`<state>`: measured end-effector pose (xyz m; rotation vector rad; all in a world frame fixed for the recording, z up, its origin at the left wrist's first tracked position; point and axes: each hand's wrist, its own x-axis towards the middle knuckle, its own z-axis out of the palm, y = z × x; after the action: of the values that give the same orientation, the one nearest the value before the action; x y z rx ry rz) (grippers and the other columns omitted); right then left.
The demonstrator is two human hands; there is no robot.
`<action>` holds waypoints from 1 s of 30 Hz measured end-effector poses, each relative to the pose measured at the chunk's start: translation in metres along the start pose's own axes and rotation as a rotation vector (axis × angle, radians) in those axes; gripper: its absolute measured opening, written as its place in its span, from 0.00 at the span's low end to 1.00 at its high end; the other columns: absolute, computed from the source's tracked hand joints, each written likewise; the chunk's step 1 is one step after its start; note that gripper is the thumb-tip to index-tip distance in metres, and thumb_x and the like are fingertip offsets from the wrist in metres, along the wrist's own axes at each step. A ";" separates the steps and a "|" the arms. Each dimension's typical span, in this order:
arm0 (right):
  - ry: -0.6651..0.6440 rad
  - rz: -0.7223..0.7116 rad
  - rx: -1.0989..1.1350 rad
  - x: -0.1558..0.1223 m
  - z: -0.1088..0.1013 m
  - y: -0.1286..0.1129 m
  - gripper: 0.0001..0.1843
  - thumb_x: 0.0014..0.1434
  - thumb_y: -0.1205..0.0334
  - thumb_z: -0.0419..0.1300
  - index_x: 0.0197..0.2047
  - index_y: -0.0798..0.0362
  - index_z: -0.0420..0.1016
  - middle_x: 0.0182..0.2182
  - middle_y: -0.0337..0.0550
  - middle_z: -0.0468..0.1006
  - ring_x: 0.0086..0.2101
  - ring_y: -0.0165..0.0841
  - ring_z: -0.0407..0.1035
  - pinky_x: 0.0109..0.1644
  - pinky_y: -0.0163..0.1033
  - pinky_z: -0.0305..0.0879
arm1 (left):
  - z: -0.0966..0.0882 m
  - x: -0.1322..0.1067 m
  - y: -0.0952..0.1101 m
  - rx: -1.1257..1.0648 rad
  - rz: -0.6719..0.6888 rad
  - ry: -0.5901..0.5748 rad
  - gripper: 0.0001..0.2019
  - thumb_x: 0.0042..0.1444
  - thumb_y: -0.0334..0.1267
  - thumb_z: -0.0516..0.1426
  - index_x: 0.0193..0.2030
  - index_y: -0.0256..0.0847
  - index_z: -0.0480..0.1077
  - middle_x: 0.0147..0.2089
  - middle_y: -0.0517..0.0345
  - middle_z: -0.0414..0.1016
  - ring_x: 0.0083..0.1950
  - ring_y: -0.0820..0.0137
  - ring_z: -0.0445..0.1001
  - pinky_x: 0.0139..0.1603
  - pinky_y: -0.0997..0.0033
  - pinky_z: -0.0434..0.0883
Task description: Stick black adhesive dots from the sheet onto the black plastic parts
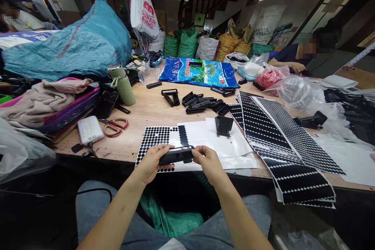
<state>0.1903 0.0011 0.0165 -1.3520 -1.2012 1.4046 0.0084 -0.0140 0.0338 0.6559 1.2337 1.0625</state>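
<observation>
Between my hands, just above the table's front edge, is a long black plastic part (177, 156) with a textured face and a small round spot. My left hand (151, 164) is closed around its left end, thumb on top and fingers beneath. At the other end, my right hand (207, 159) pinches the corner between thumb and fingers. Under the hands lies a white sheet of round black stickers (154, 140), partly covered by them. Behind it sits a black folding stand (224, 125) on white paper. Farther back is a pile of similar black parts (202, 103).
Red-handled scissors (115, 127), a white power bank (90, 129) with a cable and a green flask (124, 88) stand left. Black sticker sheets (272, 144) overhang the edge at right. A blue printed bag (199, 72) lies behind. Another person (301, 56) sits at far right.
</observation>
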 end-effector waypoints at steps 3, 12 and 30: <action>0.022 -0.043 -0.081 -0.002 0.000 0.001 0.15 0.48 0.50 0.58 0.28 0.55 0.68 0.27 0.42 0.69 0.31 0.32 0.64 0.38 0.38 0.64 | 0.001 -0.001 0.000 0.004 -0.004 0.000 0.08 0.47 0.36 0.58 0.35 0.36 0.74 0.38 0.52 0.69 0.37 0.67 0.69 0.25 0.69 0.75; 0.103 -0.137 -0.267 -0.013 0.004 -0.006 0.11 0.53 0.53 0.54 0.30 0.53 0.67 0.30 0.43 0.71 0.33 0.34 0.65 0.38 0.38 0.61 | -0.001 -0.002 -0.003 0.011 0.001 -0.009 0.09 0.49 0.38 0.58 0.36 0.38 0.73 0.38 0.53 0.68 0.37 0.68 0.68 0.27 0.66 0.76; 0.201 -0.020 -0.012 0.010 -0.025 0.008 0.21 0.47 0.46 0.58 0.37 0.52 0.64 0.34 0.44 0.70 0.33 0.34 0.67 0.33 0.37 0.62 | -0.014 -0.003 0.006 0.493 0.116 -0.249 0.22 0.43 0.41 0.62 0.48 0.44 0.71 0.51 0.48 0.70 0.54 0.58 0.66 0.53 0.62 0.63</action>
<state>0.2146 0.0110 0.0071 -1.4476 -1.0888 1.2173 -0.0062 -0.0160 0.0366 1.2128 1.2546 0.7405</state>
